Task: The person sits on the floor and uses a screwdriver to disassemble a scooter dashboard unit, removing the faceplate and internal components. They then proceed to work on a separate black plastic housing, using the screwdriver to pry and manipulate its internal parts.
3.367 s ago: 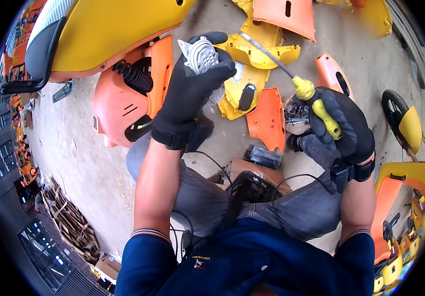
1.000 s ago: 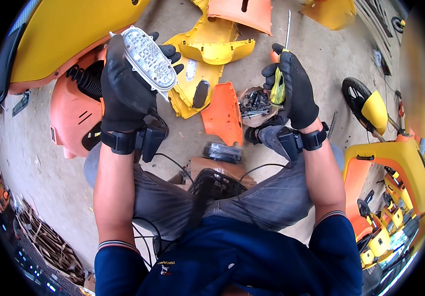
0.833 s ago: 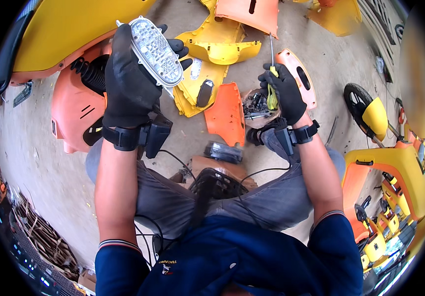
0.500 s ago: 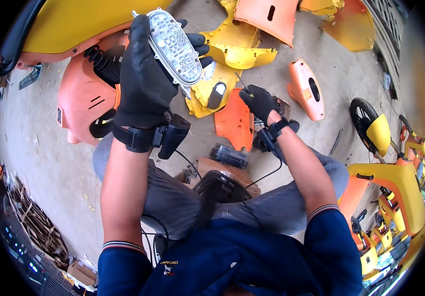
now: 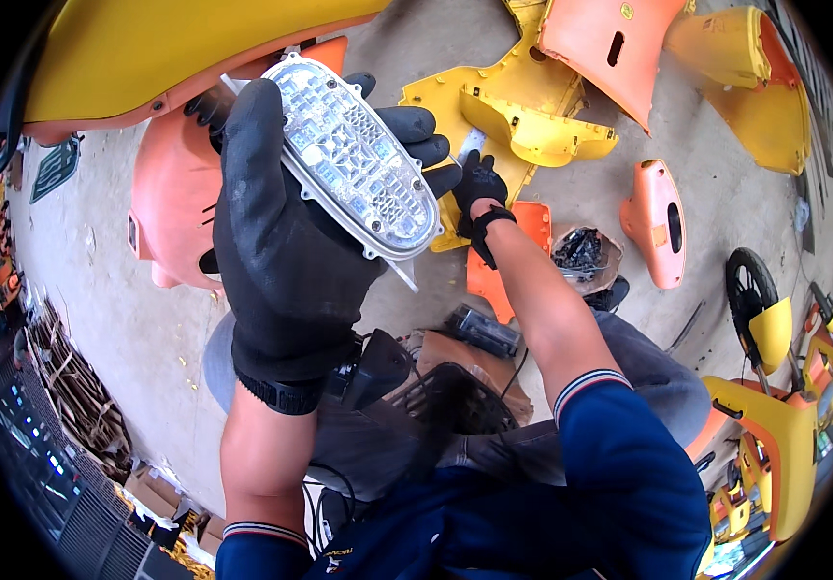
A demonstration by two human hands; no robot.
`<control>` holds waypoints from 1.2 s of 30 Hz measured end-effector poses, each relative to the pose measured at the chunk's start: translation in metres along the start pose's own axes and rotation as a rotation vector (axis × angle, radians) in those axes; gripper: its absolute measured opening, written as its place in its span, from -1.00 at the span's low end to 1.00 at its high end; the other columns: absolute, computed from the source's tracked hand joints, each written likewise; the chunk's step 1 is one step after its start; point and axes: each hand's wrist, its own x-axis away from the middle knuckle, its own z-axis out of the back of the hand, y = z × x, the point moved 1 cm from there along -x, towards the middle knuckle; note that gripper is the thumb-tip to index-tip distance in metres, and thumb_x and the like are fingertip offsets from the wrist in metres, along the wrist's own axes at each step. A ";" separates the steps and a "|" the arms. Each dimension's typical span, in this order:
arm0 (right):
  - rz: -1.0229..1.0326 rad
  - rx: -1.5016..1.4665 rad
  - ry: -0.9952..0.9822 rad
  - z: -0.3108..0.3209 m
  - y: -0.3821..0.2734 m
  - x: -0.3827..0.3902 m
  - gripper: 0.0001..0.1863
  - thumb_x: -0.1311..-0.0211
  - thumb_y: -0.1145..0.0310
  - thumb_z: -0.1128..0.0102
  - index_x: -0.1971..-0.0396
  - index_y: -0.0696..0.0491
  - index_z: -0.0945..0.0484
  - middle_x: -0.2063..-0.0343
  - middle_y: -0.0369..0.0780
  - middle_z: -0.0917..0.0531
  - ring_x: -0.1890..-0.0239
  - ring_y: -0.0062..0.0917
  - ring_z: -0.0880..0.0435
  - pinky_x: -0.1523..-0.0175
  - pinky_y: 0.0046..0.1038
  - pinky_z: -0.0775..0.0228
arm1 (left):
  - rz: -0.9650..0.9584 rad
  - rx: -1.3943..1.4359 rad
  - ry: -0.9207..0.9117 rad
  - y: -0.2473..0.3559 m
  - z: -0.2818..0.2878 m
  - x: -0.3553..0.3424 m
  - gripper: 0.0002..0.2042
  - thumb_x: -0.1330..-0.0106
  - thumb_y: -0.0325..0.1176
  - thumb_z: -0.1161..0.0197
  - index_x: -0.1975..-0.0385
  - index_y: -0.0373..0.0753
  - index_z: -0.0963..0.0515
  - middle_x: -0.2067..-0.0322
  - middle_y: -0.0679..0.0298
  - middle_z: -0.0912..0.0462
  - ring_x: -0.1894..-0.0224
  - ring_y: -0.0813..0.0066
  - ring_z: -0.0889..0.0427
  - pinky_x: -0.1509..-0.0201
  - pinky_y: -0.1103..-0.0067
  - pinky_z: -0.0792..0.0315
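Observation:
My left hand (image 5: pixel 291 232), in a black glove, holds up an oval light unit (image 5: pixel 363 155) with a clear patterned lens and a silver rim with screw tabs. The thumb lies along one side and the fingers spread behind it. Beyond it, my gloved right hand (image 5: pixel 480 182) is closed on what looks like a slim tool (image 5: pixel 457 160), of which only a thin piece shows. That hand is over the yellow plastic panel (image 5: pixel 447 89), near the light unit's far side. Whether it touches the panel is hidden.
Orange panels (image 5: pixel 610 48) and a curved yellow cover (image 5: pixel 532 135) lie ahead. A small box of dark parts (image 5: pixel 586 256) stands by my right foot, near an oval-holed orange shell (image 5: pixel 656 224). A large yellow-orange body (image 5: pixel 185 48) fills the upper left; a wheel (image 5: pixel 751 300) lies at right.
The light unit in my left hand has come closer and slightly right. My right hand has moved forward and left, now beyond the light unit. The whole view has shifted a little.

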 end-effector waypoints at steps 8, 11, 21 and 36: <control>0.133 0.019 -0.065 -0.038 -0.028 0.035 -0.21 -0.31 -0.12 -0.09 -0.38 0.07 -0.21 -0.33 0.17 -0.27 0.03 -0.04 -0.68 -0.06 -0.09 -0.53 | -0.110 -0.157 0.050 -0.005 -0.023 -0.001 -0.35 -0.48 0.15 0.07 -0.22 -0.37 -0.39 0.08 -0.08 -0.64 0.12 0.03 -0.68 -0.09 0.14 -0.55; 0.353 0.001 0.090 -0.075 -0.007 0.018 -0.32 -0.24 0.04 -0.23 -0.25 0.11 -0.32 -0.07 0.08 -0.52 0.13 -0.10 -0.71 0.08 -0.11 -0.56 | -0.147 -0.303 0.309 -0.013 -0.076 0.007 -0.36 -0.47 0.15 0.03 -0.21 -0.37 -0.39 0.10 -0.07 -0.64 0.15 0.03 -0.67 -0.06 0.16 -0.56; 0.014 0.098 0.109 -0.035 -0.015 0.001 -0.43 -0.16 -0.05 -0.29 -0.05 0.00 -0.46 0.04 -0.09 -0.57 -0.02 -0.18 -0.65 -0.20 -0.05 -0.27 | 0.083 0.166 0.111 0.005 -0.016 -0.002 -0.37 -0.48 0.14 0.05 -0.21 -0.36 -0.40 0.12 -0.04 -0.65 0.15 0.03 -0.66 -0.02 0.16 -0.57; 0.017 0.051 0.318 -0.095 0.015 -0.049 -0.78 -0.30 0.29 0.01 0.14 0.01 -0.52 0.19 -0.11 -0.67 0.19 -0.24 -0.72 -0.08 -0.14 -0.37 | -0.026 -0.059 0.055 -0.006 -0.017 -0.006 -0.29 -0.47 0.22 0.16 -0.27 -0.37 -0.34 0.05 -0.08 -0.63 0.08 -0.05 -0.67 -0.03 0.11 -0.60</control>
